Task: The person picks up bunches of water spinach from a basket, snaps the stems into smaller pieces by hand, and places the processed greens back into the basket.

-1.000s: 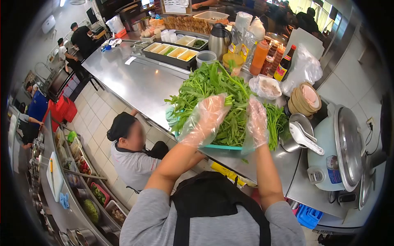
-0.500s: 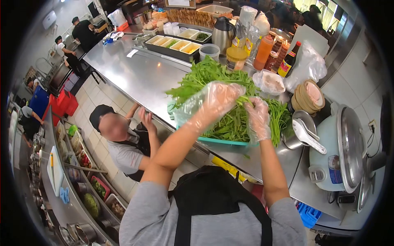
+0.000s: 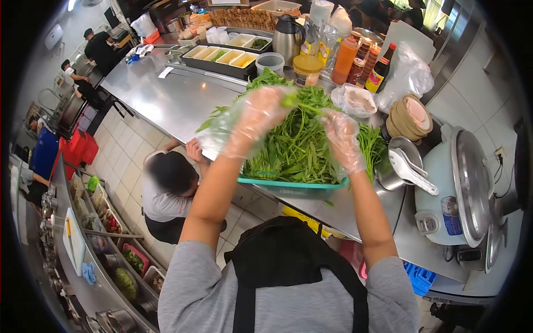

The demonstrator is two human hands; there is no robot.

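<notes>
A teal basin (image 3: 294,188) on the steel counter is heaped with leafy greens (image 3: 294,150), long narrow leaves on thin stems that look like water spinach. Above the heap, my left hand (image 3: 260,114), in a clear plastic glove, is closed around green stems (image 3: 290,100); motion blurs it a little. My right hand (image 3: 342,137), gloved too, pinches the stems at the basin's right side. Between the two hands stretches a pale green stalk (image 3: 310,108). More bare stems (image 3: 372,145) lie beyond the right hand, next to a steel pot (image 3: 390,171) with white ladles (image 3: 411,172).
A large rice cooker (image 3: 449,200) stands at the right. Sauce bottles (image 3: 345,61), a steel jug (image 3: 287,41) and a tray of food containers (image 3: 222,58) line the counter's back. A co-worker (image 3: 169,183) crouches at the counter's left edge.
My hands have drawn apart, the left moving up and leftward with stems in it. The co-worker has bent down with head lowered. The whole view has shifted slightly.
</notes>
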